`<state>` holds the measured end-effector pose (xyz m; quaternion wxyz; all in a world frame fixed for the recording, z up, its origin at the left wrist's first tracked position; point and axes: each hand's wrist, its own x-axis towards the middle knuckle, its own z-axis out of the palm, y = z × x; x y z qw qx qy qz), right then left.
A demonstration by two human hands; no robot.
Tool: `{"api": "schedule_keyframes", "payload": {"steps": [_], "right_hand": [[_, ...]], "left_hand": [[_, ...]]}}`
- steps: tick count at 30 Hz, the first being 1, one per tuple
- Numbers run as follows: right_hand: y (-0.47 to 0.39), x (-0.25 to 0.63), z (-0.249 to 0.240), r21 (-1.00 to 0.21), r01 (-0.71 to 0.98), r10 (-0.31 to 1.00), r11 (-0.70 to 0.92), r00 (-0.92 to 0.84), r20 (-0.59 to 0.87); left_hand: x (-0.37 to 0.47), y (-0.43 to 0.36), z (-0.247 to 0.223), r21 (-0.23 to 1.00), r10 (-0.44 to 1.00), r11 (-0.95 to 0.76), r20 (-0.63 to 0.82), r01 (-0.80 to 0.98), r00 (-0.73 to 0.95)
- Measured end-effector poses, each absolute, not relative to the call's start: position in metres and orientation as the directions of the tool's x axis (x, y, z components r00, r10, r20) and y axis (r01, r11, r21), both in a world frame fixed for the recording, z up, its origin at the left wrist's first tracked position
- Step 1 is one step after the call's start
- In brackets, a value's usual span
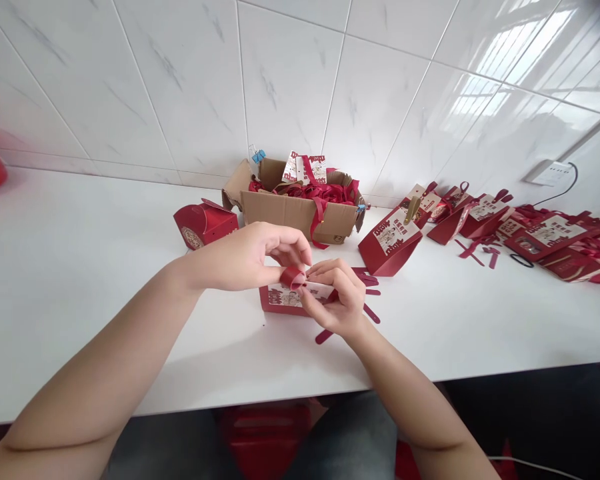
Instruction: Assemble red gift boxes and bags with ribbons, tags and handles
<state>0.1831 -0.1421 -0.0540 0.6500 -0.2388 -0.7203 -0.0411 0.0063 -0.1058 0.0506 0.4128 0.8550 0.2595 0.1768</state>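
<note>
1. Left hand (280, 257): pinches the looped red strap (293, 278)
2. Right hand (344, 297): fingers narrow at the box top; exact grip cannot be told
3. Box (280, 301): on the table (220, 360), beneath both hands
4. Strips (373, 314): right of box
5. Carton (293, 215): far side

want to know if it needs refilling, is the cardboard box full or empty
Full: red ribbons reach the cardboard box's rim, one hanging over
</note>
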Motion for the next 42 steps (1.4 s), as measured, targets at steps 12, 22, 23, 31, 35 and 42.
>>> {"api": "schedule_keyframes", "payload": {"steps": [12, 22, 23, 31, 35, 42], "right_hand": [[-0.139, 0.185, -0.056, -0.211, 0.494, 0.233, 0.844, 0.018, 0.972], [-0.147, 0.182, -0.054, -0.269, 0.414, 0.346, 0.87, -0.124, 0.93], [-0.147, 0.183, -0.054, -0.257, 0.408, 0.342, 0.876, -0.15, 0.927], [-0.145, 0.183, -0.057, -0.157, 0.433, 0.286, 0.887, -0.25, 0.925], [-0.143, 0.183, -0.06, -0.157, 0.442, 0.284, 0.883, -0.238, 0.929], [-0.144, 0.183, -0.059, -0.137, 0.422, 0.264, 0.896, -0.258, 0.929]], "left_hand": [[0.005, -0.108, 0.036, 0.685, 0.595, -0.66, 0.224, 0.31, 0.772], [-0.013, -0.112, -0.006, 0.792, 0.624, -0.611, 0.467, 0.019, 0.626], [-0.014, -0.113, -0.008, 0.79, 0.62, -0.613, 0.477, 0.004, 0.623], [-0.018, -0.117, -0.021, 0.807, 0.632, -0.587, 0.505, -0.062, 0.587], [-0.017, -0.118, -0.024, 0.793, 0.624, -0.605, 0.526, -0.068, 0.578], [-0.017, -0.12, -0.024, 0.775, 0.63, -0.63, 0.546, -0.047, 0.552]]}}
